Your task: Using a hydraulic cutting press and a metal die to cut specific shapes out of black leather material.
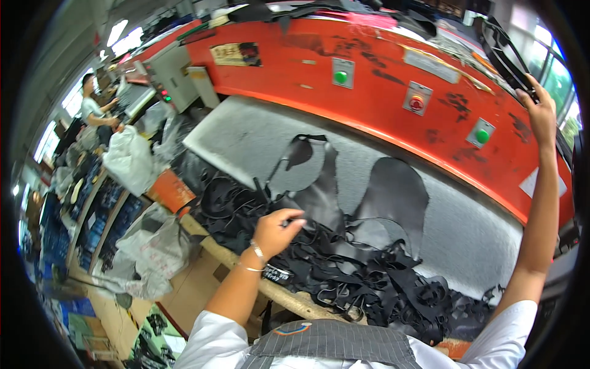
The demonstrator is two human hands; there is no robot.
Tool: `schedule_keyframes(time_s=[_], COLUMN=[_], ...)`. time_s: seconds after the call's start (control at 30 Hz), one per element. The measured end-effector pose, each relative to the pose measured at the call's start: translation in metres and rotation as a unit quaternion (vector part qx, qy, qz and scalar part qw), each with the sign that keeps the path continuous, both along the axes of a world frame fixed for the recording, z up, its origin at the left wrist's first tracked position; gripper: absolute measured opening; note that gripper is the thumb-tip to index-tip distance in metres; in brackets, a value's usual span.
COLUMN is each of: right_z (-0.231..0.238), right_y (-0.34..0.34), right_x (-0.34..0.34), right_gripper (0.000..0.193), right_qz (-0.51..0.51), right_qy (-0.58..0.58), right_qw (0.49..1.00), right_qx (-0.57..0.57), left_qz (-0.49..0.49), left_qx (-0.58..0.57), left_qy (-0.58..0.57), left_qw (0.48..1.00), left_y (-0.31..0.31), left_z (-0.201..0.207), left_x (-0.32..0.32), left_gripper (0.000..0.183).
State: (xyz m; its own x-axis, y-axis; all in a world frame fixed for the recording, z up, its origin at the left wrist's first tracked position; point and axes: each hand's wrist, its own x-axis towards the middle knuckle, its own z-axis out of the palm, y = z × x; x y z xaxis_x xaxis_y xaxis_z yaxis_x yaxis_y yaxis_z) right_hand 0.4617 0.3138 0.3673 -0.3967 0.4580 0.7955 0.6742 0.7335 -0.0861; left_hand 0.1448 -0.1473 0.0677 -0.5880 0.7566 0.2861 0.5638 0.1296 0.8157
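Observation:
My right hand is raised to the machine's top at the far right, its thumb and fingers closed on the lower end of a long black looped piece. Whether that piece is leather or metal I cannot tell. My left hand hovers over the near edge of the grey bed, fingers curled into a pinch; a small dark bit shows between them. Below it spreads a heap of black cut scraps. Beyond lie black leather-like sheets with cut-outs, one rounded sheet and one with a looped end.
An orange-red machine beam with green and red buttons spans the grey bed. White sacks and shelves of dark goods stand at left. Farther back a person sits at another machine.

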Motion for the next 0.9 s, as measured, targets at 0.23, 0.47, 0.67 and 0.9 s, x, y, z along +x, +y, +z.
schedule_keyframes(time_s=[0.23, 0.47, 0.67, 0.9], right_z=[0.015, -0.012, -0.091, -0.204], right_y=[0.078, 0.062, -0.074, -0.196], right_x=[-0.019, -0.039, -0.054, -0.042], right_gripper=[0.055, 0.040, 0.017, 0.029], right_qz=[-0.100, -0.232, 0.072, 0.129], right_qy=[-0.090, -0.078, -0.122, -0.223], right_qw=[0.990, 0.953, 0.979, 0.963], right_qx=[-0.035, 0.181, 0.149, -0.079], left_qz=[0.264, 0.244, 0.112, -0.015], left_qx=[-0.038, -0.224, -0.455, -0.124], left_qy=[-0.076, 0.145, 0.090, -0.111], left_qw=[0.961, 0.932, 0.879, 0.986], left_y=[-0.145, -0.060, -0.033, -0.101], left_z=[-0.027, -0.023, -0.033, -0.002], left_x=[-0.065, -0.110, -0.122, -0.160], left_gripper=[0.019, 0.068, 0.047, 0.037])
